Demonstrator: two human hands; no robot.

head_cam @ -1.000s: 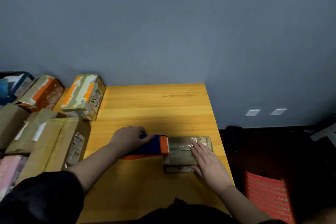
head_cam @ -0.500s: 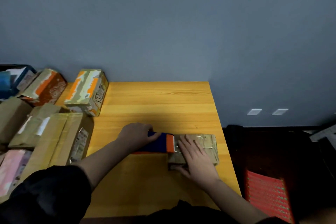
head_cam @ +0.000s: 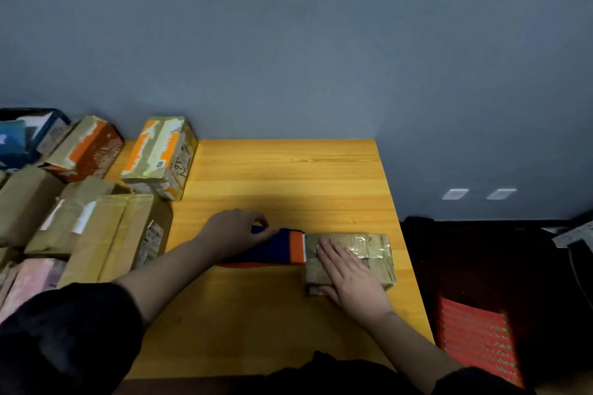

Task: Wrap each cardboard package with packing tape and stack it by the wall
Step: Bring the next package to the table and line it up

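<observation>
red slatted crate thing [head_cam: 478,333] on the dark floor right of the table, two white wall plates [head_cam: 478,194] farther back

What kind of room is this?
Probably a small home packing corner: a yellow wooden table against a plain grey wall, a pile of taped cardboard parcels, and a blue-and-orange tape dispenser.

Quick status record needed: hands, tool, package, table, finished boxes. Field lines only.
left hand: grips the tape dispenser
right hand: flat on the package, fingers straight
dispenser: orange end against the package's left edge
package: lying flat near the table's right edge, top glossy with tape
boxes: piled at the table's left end, some by the wall
</observation>
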